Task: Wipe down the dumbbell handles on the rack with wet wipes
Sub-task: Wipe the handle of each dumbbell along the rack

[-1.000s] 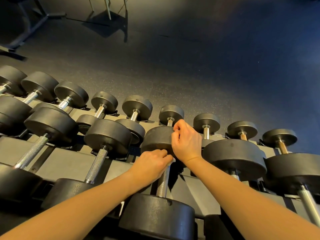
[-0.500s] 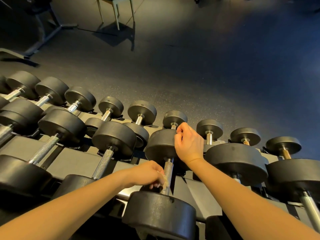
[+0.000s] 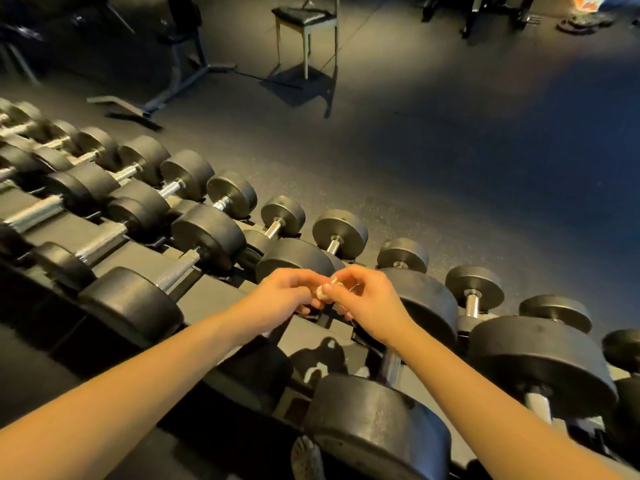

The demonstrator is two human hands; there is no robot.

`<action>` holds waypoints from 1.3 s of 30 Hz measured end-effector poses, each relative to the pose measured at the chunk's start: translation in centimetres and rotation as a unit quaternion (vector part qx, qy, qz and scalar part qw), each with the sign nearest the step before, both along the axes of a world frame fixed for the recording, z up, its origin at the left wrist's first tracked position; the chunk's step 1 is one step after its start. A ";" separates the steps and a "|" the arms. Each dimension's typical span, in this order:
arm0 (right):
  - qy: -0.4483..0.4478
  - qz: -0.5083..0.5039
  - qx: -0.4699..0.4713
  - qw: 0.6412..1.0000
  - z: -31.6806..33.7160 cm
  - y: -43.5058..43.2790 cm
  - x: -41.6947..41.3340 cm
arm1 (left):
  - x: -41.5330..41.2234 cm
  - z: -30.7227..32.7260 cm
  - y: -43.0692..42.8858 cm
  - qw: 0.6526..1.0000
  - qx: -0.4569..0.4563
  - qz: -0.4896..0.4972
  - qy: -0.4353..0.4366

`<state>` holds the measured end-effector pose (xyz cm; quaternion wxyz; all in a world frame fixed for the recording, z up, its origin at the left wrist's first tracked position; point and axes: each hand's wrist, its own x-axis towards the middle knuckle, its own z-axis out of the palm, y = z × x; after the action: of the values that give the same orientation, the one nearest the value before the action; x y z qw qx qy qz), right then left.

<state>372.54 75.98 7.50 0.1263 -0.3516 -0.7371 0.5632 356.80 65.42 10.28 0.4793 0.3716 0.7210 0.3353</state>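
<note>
This is a gym. Black dumbbells [image 3: 207, 233] fill a sloped rack [image 3: 218, 299] — behind it, dark rubber floor [image 3: 450, 168] and a stool [image 3: 304, 15].

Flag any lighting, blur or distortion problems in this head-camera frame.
Head view: dim, warm light, brightest on the floor near the chair; wide-angle lens bows the dumbbell row; far-left dumbbells are smeared; left hand, right hand and the wipe between them look slightly soft; their shadow falls on the rack.

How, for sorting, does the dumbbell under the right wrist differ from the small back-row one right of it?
The near dumbbell has bigger heads than the small dumbbell; its handle is crossed by the right wrist, the small dumbbell's is uncovered. Both: black heads, metal handles.
</note>
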 end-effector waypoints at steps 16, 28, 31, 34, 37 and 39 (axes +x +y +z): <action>0.022 0.365 0.298 0.882 -6.4 -0.6 -11.0 | -1.5 -6.1 -9.3 0.857 -0.104 0.451 0.225; -0.051 0.483 0.302 0.820 -8.3 -0.4 -13.9 | -0.5 -7.0 -9.0 0.821 -0.124 0.501 0.244; -0.046 0.437 0.340 0.831 -8.1 -0.2 -13.3 | -0.6 -7.0 -9.0 0.821 -0.120 0.502 0.244; 0.042 0.490 0.258 0.832 -8.6 -2.5 -10.4 | -0.5 -7.0 -8.8 0.821 -0.111 0.504 0.245; 0.103 0.471 0.289 0.827 -9.7 -1.3 -9.6 | -0.5 -7.0 -8.9 0.821 -0.104 0.505 0.244; 0.101 0.401 0.352 0.840 -10.1 0.3 -9.8 | -0.5 -7.0 -8.9 0.822 -0.103 0.504 0.246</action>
<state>362.77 76.23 -2.60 0.0786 0.1017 -0.9455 0.2993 356.25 56.49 3.31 0.0862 -0.0249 0.9320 0.3511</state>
